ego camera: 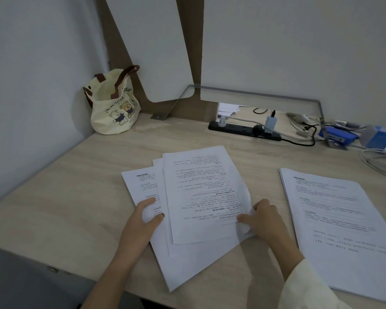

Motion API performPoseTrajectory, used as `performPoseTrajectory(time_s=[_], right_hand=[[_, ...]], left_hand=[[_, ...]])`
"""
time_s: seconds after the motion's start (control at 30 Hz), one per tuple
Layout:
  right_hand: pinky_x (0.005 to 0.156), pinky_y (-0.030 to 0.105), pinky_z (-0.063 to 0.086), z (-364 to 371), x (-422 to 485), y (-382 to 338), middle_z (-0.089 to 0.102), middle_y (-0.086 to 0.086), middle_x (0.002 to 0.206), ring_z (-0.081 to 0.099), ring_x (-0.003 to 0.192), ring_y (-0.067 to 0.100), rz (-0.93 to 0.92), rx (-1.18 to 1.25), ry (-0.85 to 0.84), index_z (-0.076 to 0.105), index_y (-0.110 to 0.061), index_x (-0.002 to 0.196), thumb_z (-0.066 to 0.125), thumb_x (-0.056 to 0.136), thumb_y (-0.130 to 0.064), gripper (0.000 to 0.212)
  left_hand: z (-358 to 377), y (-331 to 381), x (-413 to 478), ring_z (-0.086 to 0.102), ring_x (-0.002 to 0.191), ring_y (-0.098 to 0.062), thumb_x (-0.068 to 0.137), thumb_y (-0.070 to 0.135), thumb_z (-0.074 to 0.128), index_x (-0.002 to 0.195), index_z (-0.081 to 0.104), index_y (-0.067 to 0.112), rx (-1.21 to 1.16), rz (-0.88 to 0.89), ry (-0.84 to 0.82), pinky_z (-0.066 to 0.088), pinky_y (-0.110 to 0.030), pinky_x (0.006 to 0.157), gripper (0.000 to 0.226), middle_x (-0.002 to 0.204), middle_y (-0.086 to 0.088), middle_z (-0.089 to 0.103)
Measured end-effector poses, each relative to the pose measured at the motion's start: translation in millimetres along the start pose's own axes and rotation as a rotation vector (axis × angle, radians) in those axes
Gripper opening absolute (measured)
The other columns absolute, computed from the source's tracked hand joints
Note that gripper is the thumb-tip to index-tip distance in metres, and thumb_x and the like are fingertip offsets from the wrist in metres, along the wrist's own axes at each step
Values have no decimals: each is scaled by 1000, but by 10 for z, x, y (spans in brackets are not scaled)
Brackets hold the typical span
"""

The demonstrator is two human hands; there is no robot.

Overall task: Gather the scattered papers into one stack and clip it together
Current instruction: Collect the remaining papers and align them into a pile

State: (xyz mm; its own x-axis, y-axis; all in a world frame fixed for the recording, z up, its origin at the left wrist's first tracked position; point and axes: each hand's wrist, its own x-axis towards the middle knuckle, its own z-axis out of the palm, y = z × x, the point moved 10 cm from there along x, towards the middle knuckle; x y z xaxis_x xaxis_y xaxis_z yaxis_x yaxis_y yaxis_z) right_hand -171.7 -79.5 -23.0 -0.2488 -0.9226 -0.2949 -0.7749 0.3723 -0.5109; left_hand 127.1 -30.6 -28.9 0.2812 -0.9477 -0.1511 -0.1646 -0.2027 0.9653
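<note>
A loose pile of printed white papers (194, 197) lies fanned out in the middle of the wooden desk (76, 186), the top sheet turned upside down to me. My left hand (140, 221) grips the pile's left edge, thumb on top. My right hand (263, 219) pinches the right edge, where the paper crumples under the thumb. A second, neater stack of papers (339, 224) lies apart on the right side of the desk. No clip is visible.
A cream tote bag with bears (114, 103) stands in the back left corner. A black power strip (243, 129) with plugs and cables runs along the back. A blue object (337, 134) and a box (377, 137) sit at the back right.
</note>
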Motion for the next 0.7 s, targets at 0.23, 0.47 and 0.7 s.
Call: performPoseTrajectory(time_s=[0.23,0.47,0.7], right_hand=[[52,24,36,-259,-65,19,56,7,91,50,69,16,-156,354,198,50,-12,98,52,87,-4,13],[68,33,47,-596,17,58,66,14,90,60,76,25,-210,527,-73,65,-11,89,48,88,4,23],[76,29,38,-879,449,-349,60,11,114,54,98,26,-293,-338,-31,60,-19,96,39,92,-6,26]], left_hand=[[-18,-20,13,51,120,-22,90,3,55,126,50,15,-55,-23,-12,42,-41,102,38,129,-3,52],[-167,-81,104,56,109,-26,96,4,40,118,54,15,-149,-127,32,47,-39,90,28,123,-9,57],[-191,-45,170,55,101,-25,97,28,39,118,53,18,-362,-348,17,45,-31,72,27,112,-7,58]])
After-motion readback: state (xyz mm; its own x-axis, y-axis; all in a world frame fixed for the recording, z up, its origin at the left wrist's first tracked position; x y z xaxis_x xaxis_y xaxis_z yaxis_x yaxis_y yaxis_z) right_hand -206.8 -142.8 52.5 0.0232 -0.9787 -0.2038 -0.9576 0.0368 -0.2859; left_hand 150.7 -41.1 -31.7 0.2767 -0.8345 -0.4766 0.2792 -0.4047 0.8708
